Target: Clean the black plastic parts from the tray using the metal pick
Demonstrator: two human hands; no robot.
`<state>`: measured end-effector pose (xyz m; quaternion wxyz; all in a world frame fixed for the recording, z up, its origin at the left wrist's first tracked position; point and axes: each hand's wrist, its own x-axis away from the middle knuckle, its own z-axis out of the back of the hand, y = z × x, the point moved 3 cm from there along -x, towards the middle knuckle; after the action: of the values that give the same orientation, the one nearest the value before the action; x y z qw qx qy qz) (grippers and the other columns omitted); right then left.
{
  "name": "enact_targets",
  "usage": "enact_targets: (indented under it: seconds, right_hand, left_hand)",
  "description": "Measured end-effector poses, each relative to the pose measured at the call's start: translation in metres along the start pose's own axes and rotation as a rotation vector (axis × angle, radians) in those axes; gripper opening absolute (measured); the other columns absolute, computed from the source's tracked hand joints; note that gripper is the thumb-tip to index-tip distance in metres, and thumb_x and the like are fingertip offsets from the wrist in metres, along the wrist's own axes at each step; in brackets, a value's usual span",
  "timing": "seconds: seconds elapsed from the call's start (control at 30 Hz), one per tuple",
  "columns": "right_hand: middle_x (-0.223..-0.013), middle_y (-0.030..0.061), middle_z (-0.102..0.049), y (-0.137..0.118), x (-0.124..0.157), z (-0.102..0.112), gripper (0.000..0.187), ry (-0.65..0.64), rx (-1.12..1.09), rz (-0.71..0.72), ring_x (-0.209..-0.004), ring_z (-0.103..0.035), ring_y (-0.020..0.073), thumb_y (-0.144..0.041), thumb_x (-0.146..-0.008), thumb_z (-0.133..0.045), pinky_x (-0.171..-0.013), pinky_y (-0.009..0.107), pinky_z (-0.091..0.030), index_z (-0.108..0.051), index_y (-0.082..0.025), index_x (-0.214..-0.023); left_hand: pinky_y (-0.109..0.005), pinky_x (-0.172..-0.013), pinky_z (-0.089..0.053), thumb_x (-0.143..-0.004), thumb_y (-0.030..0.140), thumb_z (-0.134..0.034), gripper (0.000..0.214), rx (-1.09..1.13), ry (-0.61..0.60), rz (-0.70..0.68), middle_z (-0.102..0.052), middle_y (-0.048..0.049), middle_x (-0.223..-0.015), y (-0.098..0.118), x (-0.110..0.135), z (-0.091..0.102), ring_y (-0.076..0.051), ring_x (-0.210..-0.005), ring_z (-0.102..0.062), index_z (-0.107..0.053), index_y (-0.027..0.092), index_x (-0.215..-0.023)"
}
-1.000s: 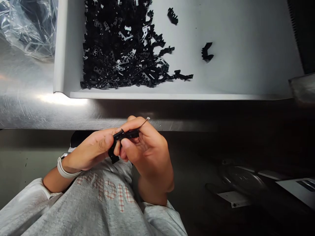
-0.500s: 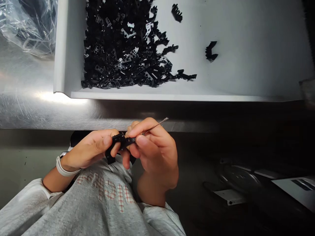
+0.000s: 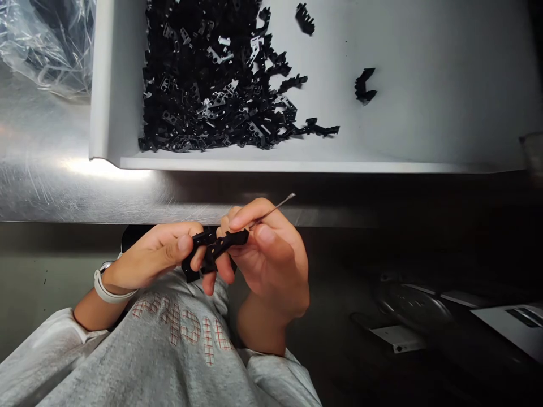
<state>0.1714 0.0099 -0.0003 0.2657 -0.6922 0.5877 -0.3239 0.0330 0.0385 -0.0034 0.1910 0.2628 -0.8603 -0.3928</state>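
My left hand (image 3: 163, 249) is closed on a black plastic part (image 3: 190, 273) with thumb and fingers. A second black notched part (image 3: 227, 242) lies at an angle between my two hands, against the fingers of my right hand (image 3: 274, 257). That hand is closed, pinching a thin metal tool (image 3: 276, 207) with a small flattened tip that points up and to the right. Its rear end is hidden in the hand. Both hands are in front of the bench edge, close to my body. Whether the two black parts are joined, I cannot tell.
Behind my hands, a white tray (image 3: 297, 165) holds a heap of black plastic parts (image 3: 203, 90) on its left side. Two loose parts (image 3: 365, 86) lie apart from it. A clear plastic bag (image 3: 46, 45) rests on the metal bench (image 3: 42, 175) at left.
The second black part has swung clear of my right thumb and now shows more of its length. My right thumb has lifted off it, and the tool has shifted slightly up and right.
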Motion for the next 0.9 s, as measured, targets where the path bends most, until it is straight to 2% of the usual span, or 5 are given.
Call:
enact_targets:
  seconds: [0.13, 0.43, 0.63, 0.8, 0.9]
  right_hand:
    - [-0.069, -0.0042, -0.060, 0.001, 0.005, 0.003, 0.016, 0.067, 0.075, 0.001, -0.049, -0.059, 0.0100, -0.036, -0.088, -0.074, -0.044, 0.025, -0.055, -0.064, -0.023, -0.091]
    - [-0.064, -0.0040, -0.067, -0.002, 0.007, -0.004, 0.013, 0.008, 0.052, 0.032, -0.045, -0.064, 0.0120, -0.029, -0.091, -0.070, -0.042, 0.024, -0.055, -0.058, -0.023, -0.093]
    - [-0.059, -0.0069, -0.057, -0.002, 0.008, 0.000, 0.012, 0.055, 0.099, 0.023, -0.040, -0.053, 0.0075, -0.030, -0.090, -0.070, -0.039, 0.021, -0.051, -0.062, -0.022, -0.092]
    - [-0.053, -0.0097, -0.049, -0.003, 0.009, -0.002, 0.016, 0.050, 0.095, -0.013, -0.040, -0.051, 0.0079, -0.035, -0.090, -0.070, -0.041, 0.022, -0.053, -0.059, -0.023, -0.095]
    - [-0.054, -0.0117, -0.045, -0.006, 0.010, -0.003, 0.027, 0.054, 0.113, -0.038, -0.037, -0.050, 0.0072, -0.039, -0.086, -0.076, -0.038, 0.020, -0.050, -0.056, -0.024, -0.097]
  left_hand:
    - [-0.030, -0.065, -0.050, -0.097, 0.055, -0.052, 0.046, 0.032, 0.015, 0.000, -0.059, -0.0015, -0.061, -0.003, -0.002, -0.002, -0.016, -0.061, -0.063, -0.051, 0.018, -0.069]
    - [-0.030, -0.069, -0.048, -0.097, 0.053, -0.052, 0.044, 0.029, -0.043, 0.017, -0.060, -0.0017, -0.064, -0.001, 0.001, -0.003, -0.015, -0.063, -0.061, -0.054, 0.018, -0.071]
    - [-0.032, -0.069, -0.049, -0.095, 0.057, -0.053, 0.047, 0.015, -0.056, 0.057, -0.063, -0.0057, -0.071, -0.001, 0.000, -0.005, -0.018, -0.069, -0.065, -0.053, 0.018, -0.069]
    - [-0.030, -0.067, -0.052, -0.093, 0.055, -0.058, 0.045, 0.154, -0.031, 0.089, -0.061, -0.0032, -0.067, -0.002, -0.004, -0.010, -0.016, -0.061, -0.065, -0.052, 0.017, -0.068]
    - [-0.026, -0.065, -0.050, -0.092, 0.052, -0.061, 0.044, 0.204, -0.019, 0.094, -0.053, 0.0008, -0.059, -0.001, -0.007, -0.011, -0.013, -0.055, -0.060, -0.054, 0.017, -0.067]
